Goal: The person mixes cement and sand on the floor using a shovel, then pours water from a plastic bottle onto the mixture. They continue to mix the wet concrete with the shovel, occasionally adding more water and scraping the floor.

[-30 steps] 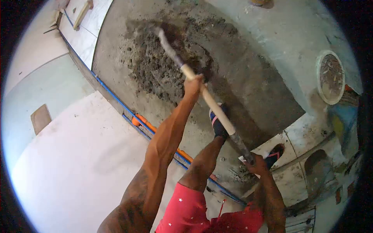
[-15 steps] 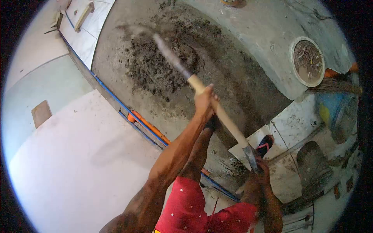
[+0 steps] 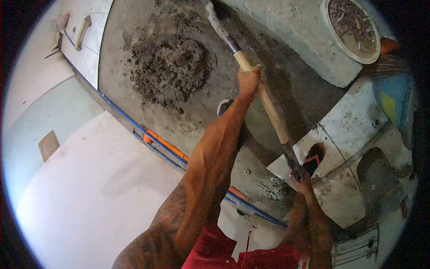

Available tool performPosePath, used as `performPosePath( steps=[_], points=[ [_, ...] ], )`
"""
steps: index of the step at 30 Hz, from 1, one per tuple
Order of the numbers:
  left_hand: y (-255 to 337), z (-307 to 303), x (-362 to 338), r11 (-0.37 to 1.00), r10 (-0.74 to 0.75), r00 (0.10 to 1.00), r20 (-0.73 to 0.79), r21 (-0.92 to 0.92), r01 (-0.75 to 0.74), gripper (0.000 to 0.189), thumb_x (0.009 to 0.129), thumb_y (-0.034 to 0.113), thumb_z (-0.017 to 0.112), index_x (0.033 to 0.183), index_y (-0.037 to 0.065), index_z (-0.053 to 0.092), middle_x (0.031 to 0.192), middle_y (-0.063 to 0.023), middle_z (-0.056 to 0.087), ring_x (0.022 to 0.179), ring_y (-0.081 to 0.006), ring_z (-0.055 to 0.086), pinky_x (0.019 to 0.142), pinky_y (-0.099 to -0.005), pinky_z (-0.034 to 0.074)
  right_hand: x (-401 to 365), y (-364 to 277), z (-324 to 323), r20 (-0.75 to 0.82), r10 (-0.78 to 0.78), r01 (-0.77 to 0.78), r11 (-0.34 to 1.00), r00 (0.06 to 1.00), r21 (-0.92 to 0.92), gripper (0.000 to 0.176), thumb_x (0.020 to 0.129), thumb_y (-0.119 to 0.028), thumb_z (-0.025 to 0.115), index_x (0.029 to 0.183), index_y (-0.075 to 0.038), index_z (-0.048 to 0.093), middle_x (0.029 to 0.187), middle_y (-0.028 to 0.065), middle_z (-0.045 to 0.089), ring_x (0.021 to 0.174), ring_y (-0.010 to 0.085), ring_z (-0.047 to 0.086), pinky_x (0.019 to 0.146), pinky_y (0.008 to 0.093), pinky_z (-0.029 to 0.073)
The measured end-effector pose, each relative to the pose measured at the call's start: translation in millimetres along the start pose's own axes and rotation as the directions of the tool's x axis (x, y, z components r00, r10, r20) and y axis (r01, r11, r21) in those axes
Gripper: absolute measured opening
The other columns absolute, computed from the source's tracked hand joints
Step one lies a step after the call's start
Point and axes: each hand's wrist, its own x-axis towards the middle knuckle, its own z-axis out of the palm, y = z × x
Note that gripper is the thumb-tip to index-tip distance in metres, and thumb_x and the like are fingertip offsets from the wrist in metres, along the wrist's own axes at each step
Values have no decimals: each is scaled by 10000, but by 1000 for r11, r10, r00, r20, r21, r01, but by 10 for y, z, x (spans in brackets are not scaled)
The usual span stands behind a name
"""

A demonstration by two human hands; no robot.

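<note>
Fingers of the left hand (image 3: 248,81) were wrapped round the shovel (image 3: 272,110), those of the right hand (image 3: 303,183) seemingly curled at its rear end, all right of the mortar heap (image 3: 172,71), which was gathered but lumpy and unflattened.

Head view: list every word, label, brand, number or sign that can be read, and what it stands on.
No readable words, labels, brands, numbers or signs.
Blue item with yellow patch: too blurred to tell whether anything is printed.
Shovel: no marking can be made out.
Round tub: no lettering can be read.
</note>
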Motion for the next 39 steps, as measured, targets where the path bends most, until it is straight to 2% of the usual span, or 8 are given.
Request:
performPosePath(
  steps=[3, 6, 7, 16, 19, 25, 34, 39],
  points=[
    [-17, -166, -177, 992, 1, 1000, -22, 125, 1, 208, 776, 126, 627, 766, 13, 452, 586, -62, 512, 467, -177, 538, 402, -312, 443, -79, -209, 159, 8, -179, 140, 742, 984, -656, 235, 780, -22, 610, 1010, -3, 562, 900, 60, 619, 835, 197, 581, 751, 314, 459],
    [14, -256, -368, 979, 28, 997, -66, 203, -14, 222, 778, 145, 635, 752, 14, 457, 578, -55, 509, 473, -177, 537, 418, -314, 450, -142, 337, 57, 164, 129, -179, 922, 978, 343, 366, 815, -268, 595, 1119, -69, 554, 980, 96, 617, 913, 269, 553, 866, 359, 424],
    [-57, -327, -408, 976, 37, 996, -86, 216, -18, 227, 778, 151, 637, 749, 13, 459, 576, -52, 507, 475, -177, 535, 424, -316, 452, -250, 182, 27, 143, -96, 154, 868, 985, -472, 370, 744, -293, 667, 1069, -131, 599, 941, 76, 639, 865, 252, 577, 850, 346, 428],
    [-6, -907, -1248, 954, -255, 955, -151, -200, 223, 151, 794, 94, 593, 867, 9, 492, 579, -41, 467, 465, -164, 486, 428, -307, 439, -924, 165, -56, 307, 431, -147, 749, 849, -647, 538, 621, -201, 753, 1089, -58, 532, 1103, 91, 555, 1039, 189, 496, 915, 343, 370],
    [259, -1071, -1695, 872, -367, 930, -13, -354, 338, 160, 862, 172, 539, 954, 43, 520, 681, -32, 486, 505, -156, 446, 474, -304, 439, -1830, -1055, 110, 365, 77, 89, 904, 928, -417, 647, 597, -245, 743, 1164, -64, 490, 1192, 120, 473, 1098, 235, 442, 955, 426, 324],
    [1006, -1256, -2149, 800, -203, 978, 43, -568, 191, 148, 874, 216, 532, 915, 92, 463, 650, -2, 459, 529, -109, 465, 477, -268, 455, -2682, -2352, 714, 221, -177, 224, -2, 959, -975, 348, 730, -164, 602, 1054, -48, 552, 1218, 176, 419, 1121, 462, 376, 917, 617, 279],
    [2153, -1249, -2776, 709, -370, 928, 38, -633, 309, 148, 890, 232, 521, 865, 102, 454, 569, 7, 448, 441, -122, 453, 401, -265, 439, -3914, -4070, 1574, 505, -572, 472, -220, 646, -854, 102, 797, -197, 553, 841, -108, 573, 1163, 124, 529, 1155, 375, 401, 890, 650, 291],
    [1869, -1165, -2436, 721, -421, 907, 7, -605, 339, 102, 875, 202, 520, 898, 108, 490, 583, 7, 447, 456, -121, 451, 420, -257, 434, -3395, -4061, 1751, 442, -373, 411, -163, 816, -897, 139, 744, -188, 605, 752, -60, 550, 1012, 57, 596, 1106, 308, 447, 896, 611, 294]
  ],
)
